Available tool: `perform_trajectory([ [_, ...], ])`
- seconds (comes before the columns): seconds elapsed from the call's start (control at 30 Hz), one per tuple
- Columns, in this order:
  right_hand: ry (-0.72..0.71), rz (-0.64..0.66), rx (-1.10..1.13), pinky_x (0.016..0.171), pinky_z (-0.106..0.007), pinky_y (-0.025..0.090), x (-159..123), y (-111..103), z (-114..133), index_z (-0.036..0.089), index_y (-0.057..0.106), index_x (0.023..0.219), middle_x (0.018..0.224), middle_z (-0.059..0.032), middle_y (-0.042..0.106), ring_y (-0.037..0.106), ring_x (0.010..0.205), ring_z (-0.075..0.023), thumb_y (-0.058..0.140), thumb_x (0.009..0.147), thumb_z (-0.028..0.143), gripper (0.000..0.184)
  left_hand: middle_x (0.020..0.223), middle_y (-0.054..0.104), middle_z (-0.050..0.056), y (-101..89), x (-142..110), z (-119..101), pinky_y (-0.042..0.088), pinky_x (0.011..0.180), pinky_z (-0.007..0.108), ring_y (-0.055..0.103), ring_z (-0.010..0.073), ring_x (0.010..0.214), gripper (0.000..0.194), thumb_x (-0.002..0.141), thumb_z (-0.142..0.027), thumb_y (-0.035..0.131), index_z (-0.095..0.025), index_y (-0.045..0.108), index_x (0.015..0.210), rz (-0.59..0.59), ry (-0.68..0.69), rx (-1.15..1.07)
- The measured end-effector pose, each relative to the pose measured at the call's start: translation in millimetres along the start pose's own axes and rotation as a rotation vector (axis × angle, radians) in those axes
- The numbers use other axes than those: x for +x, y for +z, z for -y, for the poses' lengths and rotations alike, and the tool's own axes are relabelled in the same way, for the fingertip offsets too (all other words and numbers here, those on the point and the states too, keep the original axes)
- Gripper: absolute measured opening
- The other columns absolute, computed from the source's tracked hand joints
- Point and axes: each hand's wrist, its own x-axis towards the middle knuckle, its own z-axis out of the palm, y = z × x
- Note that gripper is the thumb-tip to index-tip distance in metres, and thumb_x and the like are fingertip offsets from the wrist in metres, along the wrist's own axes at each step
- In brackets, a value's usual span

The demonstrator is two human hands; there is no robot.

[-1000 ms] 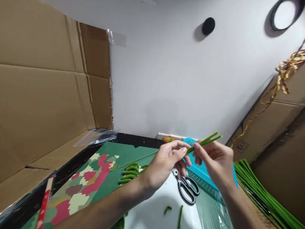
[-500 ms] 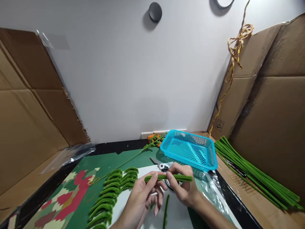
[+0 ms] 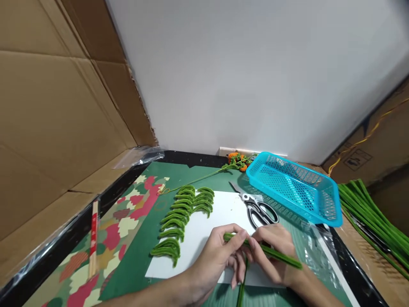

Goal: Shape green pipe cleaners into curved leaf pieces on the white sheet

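A folded green pipe cleaner (image 3: 283, 256) runs between my hands over the white paper (image 3: 188, 265). My left hand (image 3: 220, 251) pinches its left end between thumb and index finger. My right hand (image 3: 271, 249) grips it further along, its free end pointing out lower right. Below my hands a loose green strand (image 3: 241, 290) lies near the paper's front edge. Curved green pipe cleaner pieces (image 3: 177, 214) are lined up in two rows left of my hands. Just beyond my right hand, grey-and-black scissors (image 3: 255, 208) lie with blades toward the back.
A blue perforated basket (image 3: 292, 209) stands at back right, beside orange flowers (image 3: 235, 158) on a long green stem. On the right lies a bundle of green pipe cleaners (image 3: 380, 226). Paper-sleeved chopsticks (image 3: 93, 238) lie at left. Cardboard (image 3: 47, 106) walls the left side.
The view has swung right, then back left. The pipe cleaner went from slanting up right to level, and now slants down right. Both hands keep hold of it.
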Motion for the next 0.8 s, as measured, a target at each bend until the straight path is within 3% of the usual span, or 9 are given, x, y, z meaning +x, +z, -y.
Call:
perform_trajectory([
  [0.13,-0.022,0.0,-0.01,0.048,-0.029,0.029,-3,1,-2,0.023,0.053,0.076,0.054,0.0044,0.047,0.042,0.042,-0.0114,0.054,0.095,0.01,0.023,0.074,0.071,0.005,-3.7,1,6,0.042,0.034,0.016,0.058,0.0091,0.042,0.044,0.087,-0.056,0.078,-0.015,0.061,0.092,0.013,0.041,-0.037],
  [0.33,-0.066,0.066,0.019,0.048,-0.031,0.031,-6,-5,-6,0.021,0.058,0.089,0.06,0.0011,0.05,0.046,0.047,-0.0148,0.054,0.095,0.018,0.008,0.068,0.071,0.004,-0.1,-1,1,0.042,0.036,0.015,0.061,0.0107,0.044,0.041,0.088,-0.052,0.078,-0.015,0.061,0.094,-0.059,0.107,-0.033],
  [0.53,-0.053,0.026,-0.001,0.048,-0.03,0.033,-5,-8,-2,0.021,0.059,0.084,0.062,-0.0011,0.057,0.05,0.047,-0.0137,0.047,0.099,0.011,0.021,0.058,0.067,0.001,-0.5,0,-1,0.04,0.038,0.014,0.059,0.0095,0.042,0.035,0.092,-0.047,0.077,-0.015,0.062,0.093,-0.01,0.107,-0.022],
  [0.63,-0.031,0.017,-0.018,0.049,-0.03,0.034,-5,-5,-2,0.022,0.058,0.078,0.06,-0.001,0.058,0.051,0.047,-0.013,0.046,0.101,0.012,0.028,0.064,0.071,0.004,-2.0,2,-2,0.041,0.037,0.016,0.061,0.0111,0.042,0.037,0.088,-0.047,0.08,-0.014,0.064,0.09,0.025,0.092,0.009],
  [0.7,-0.006,0.007,-0.016,0.049,-0.029,0.034,-4,-4,-2,0.022,0.058,0.078,0.058,-0.0002,0.057,0.051,0.046,-0.0126,0.048,0.102,0.014,0.027,0.068,0.073,0.007,-3.6,3,-5,0.04,0.036,0.017,0.062,0.0118,0.042,0.039,0.088,-0.05,0.079,-0.013,0.065,0.088,0.004,0.087,0.042],
  [0.8,0.022,0.021,0.018,0.048,-0.028,0.036,0,-3,-2,0.021,0.062,0.084,0.06,0.0008,0.06,0.051,0.046,-0.0116,0.052,0.1,0.014,0.02,0.058,0.07,0.005,-6.9,4,-10,0.04,0.036,0.016,0.058,0.011,0.038,0.041,0.091,-0.053,0.075,-0.013,0.065,0.087,-0.028,0.09,0.088],
])
